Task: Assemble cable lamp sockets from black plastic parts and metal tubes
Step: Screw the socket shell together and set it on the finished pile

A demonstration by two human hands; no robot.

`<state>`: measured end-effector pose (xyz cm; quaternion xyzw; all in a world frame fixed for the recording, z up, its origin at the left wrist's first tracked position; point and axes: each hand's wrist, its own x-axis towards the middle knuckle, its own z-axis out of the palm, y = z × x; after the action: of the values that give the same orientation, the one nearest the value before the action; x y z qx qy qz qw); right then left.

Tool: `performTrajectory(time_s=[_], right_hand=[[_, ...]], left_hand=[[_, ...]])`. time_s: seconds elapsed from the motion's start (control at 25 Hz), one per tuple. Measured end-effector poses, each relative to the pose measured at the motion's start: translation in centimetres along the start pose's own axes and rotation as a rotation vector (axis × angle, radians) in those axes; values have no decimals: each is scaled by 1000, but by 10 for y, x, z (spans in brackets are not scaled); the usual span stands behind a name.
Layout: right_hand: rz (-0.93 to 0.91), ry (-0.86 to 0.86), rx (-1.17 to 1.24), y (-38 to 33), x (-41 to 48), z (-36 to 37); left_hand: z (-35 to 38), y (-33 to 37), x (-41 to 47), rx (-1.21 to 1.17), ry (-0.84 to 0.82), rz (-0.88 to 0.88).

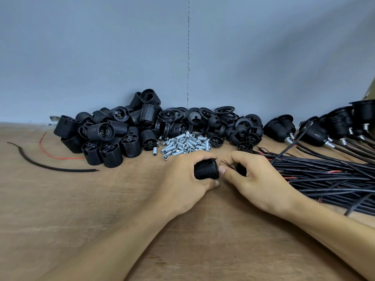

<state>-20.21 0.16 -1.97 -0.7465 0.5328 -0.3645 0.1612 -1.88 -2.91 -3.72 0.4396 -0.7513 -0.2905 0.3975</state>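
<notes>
Bare forearms (125, 236) lead to the left hand (182, 179) and right hand (257, 181), fingernails (222, 170) short and plain.

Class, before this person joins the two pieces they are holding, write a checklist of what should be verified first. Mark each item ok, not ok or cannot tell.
1. Left hand grips the ribbed socket body firmly: ok.
2. Right hand holds the second black part: ok.
3. Bare wire ends stick out toward the socket body: ok.
4. Wire ends seated in the terminals: cannot tell, the fingers hide the joint.
5. Metal tube already fitted on this cable: cannot tell, the right hand covers it.
6. Pile of metal tubes lies just beyond the hands, probably reachable: ok.
</notes>
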Motion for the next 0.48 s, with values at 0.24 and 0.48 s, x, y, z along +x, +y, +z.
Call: performTrajectory(time_s=[0.24, 0.48], right_hand=[[47, 128, 5, -1, -2, -2], [58, 60, -24, 1, -1, -1]], left_hand=[[4, 4, 3, -4, 7, -26], [1, 1, 3, -1, -5, -16]])
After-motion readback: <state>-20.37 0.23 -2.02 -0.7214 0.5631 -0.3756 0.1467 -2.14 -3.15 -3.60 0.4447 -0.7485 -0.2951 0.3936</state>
